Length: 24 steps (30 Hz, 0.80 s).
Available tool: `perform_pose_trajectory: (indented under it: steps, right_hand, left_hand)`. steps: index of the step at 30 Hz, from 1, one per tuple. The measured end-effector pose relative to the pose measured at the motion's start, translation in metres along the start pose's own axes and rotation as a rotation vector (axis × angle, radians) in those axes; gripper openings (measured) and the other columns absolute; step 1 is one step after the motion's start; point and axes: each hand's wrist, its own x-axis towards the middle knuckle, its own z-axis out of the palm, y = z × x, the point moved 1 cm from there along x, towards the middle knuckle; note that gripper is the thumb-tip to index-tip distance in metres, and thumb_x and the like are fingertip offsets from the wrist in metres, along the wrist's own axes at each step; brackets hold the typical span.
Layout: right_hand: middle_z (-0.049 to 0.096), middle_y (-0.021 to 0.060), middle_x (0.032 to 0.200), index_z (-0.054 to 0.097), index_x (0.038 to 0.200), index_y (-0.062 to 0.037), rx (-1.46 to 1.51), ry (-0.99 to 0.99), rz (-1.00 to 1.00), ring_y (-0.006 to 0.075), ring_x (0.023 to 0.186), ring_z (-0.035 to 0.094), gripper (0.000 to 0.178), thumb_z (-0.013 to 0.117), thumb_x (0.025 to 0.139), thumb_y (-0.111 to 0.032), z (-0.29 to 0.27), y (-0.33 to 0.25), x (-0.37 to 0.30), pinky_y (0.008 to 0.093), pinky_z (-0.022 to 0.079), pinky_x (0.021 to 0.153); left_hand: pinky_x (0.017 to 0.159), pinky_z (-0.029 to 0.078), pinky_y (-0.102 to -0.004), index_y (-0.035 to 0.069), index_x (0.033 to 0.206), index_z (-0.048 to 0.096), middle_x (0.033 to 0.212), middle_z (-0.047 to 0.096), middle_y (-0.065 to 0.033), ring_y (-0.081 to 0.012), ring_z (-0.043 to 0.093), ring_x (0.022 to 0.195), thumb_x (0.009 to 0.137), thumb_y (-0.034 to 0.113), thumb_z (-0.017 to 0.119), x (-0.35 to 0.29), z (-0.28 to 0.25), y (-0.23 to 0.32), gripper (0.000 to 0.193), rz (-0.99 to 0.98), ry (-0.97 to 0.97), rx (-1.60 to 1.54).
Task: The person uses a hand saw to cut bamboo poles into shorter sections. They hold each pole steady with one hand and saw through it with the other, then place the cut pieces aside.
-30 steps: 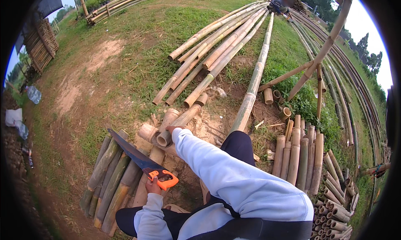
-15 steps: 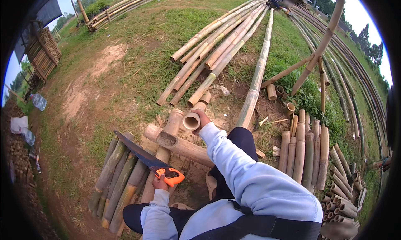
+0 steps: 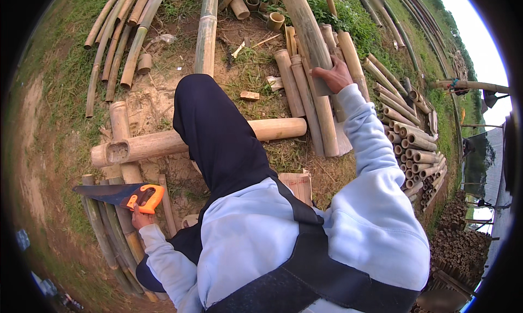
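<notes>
The thick bamboo pole (image 3: 305,27) leaned across the row of cut bamboo lengths (image 3: 305,95), beyond the bamboo log (image 3: 163,141) that lay crosswise under the person's knee. The right hand (image 3: 332,74) was closed over the pole's lower end. The left hand (image 3: 143,217) was wrapped round the orange handle of a hand saw (image 3: 117,195), held just this side of the log, blade pointing away from the body. In my judgement, the pole wanted a firm, full-palm grip and a controlled lift, saw kept clear. No containers were observed; stacked bamboo tubes (image 3: 422,155) lay right of the log.
</notes>
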Motion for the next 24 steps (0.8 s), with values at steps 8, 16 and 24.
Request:
perform_pose_trajectory:
  steps: [8, 16, 24]
  right_hand:
    - [0.067, 0.0239, 0.125, 0.052, 0.135, -0.0055, -0.503, 0.217, 0.345, 0.0409, 0.119, 0.064, 0.082, 0.082, 0.068, -0.042, -0.018, 0.193, -0.056, 0.0469, 0.051, 0.102]
    - [0.063, 0.0222, 0.132, 0.047, 0.141, -0.0073, -0.617, 0.297, 0.428, 0.0409, 0.123, 0.060, 0.084, 0.084, 0.070, -0.035, -0.021, 0.239, -0.085, 0.0516, 0.049, 0.104]
    - [0.034, 0.0216, 0.162, 0.019, 0.164, -0.0110, -0.678, -0.092, 0.660, 0.0402, 0.151, 0.033, 0.119, 0.084, 0.076, -0.058, -0.009, 0.284, -0.043, 0.0519, 0.031, 0.123]
  left_hand:
    - [0.053, 0.057, -0.0357, 0.003, 0.128, 0.061, 0.103, 0.075, -0.0142, -0.0265, 0.074, 0.076, 0.099, 0.036, 0.070, 0.005, -0.015, 0.000, 0.045, -0.004, 0.053, 0.031]
    - [0.056, 0.058, -0.0377, 0.002, 0.126, 0.061, 0.102, 0.074, -0.0141, -0.0273, 0.074, 0.078, 0.099, 0.036, 0.070, 0.012, -0.019, -0.004, 0.045, -0.014, 0.029, 0.035]
    - [0.069, 0.056, -0.0391, 0.003, 0.129, 0.061, 0.108, 0.073, -0.0119, -0.0278, 0.072, 0.091, 0.097, 0.042, 0.072, -0.007, -0.010, -0.006, 0.052, 0.097, -0.019, -0.023]
